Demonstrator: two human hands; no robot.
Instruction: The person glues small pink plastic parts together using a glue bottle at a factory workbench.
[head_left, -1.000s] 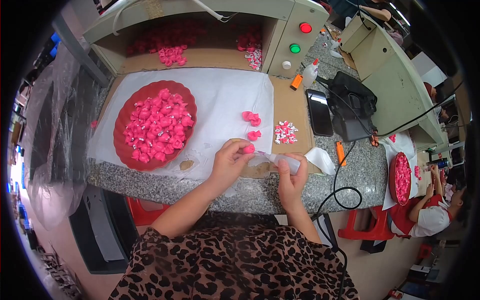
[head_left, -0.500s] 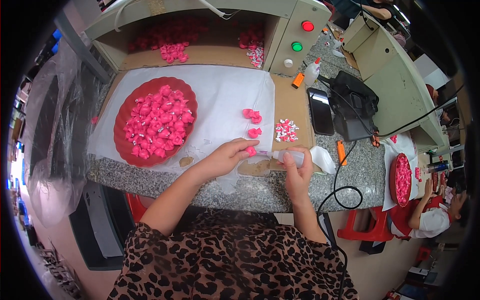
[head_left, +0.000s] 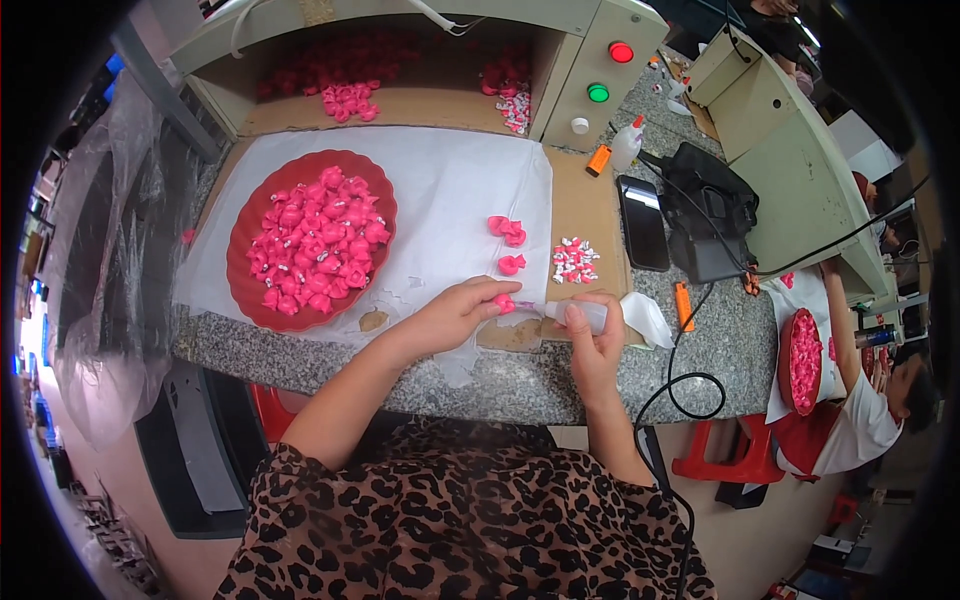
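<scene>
Piece of glossy pink, plastic-looking material, small and rounded [head_left: 503, 304], sits between the thumb and fingertips of the left hand [head_left: 462, 312], above the near edge of a white paper sheet [head_left: 450, 185]. That hand is closed in a pinch. Facing it, the right hand [head_left: 597, 340] grips a translucent white squeeze bottle [head_left: 590, 317], laid nearly level, its slender clear nozzle [head_left: 530, 307] pointing at the piece; whether the tip touches is too small to tell.

The step in hand looks like applying liquid from the bottle to the piece. The next move seems to call for a steady pinch, the tip lined up on the right spot, and a light squeeze, since too much could run onto the fingers.

Just beyond the hands, loose curled pink pieces [head_left: 511, 265] lie on the paper. To their right, a cluster of tiny pink-and-white parts [head_left: 575, 262] rests on brown cardboard [head_left: 575, 190]. Well to the left stands a red, scalloped-rim bowl [head_left: 240, 245], heaped with glossy pink pieces [head_left: 320, 235].
</scene>
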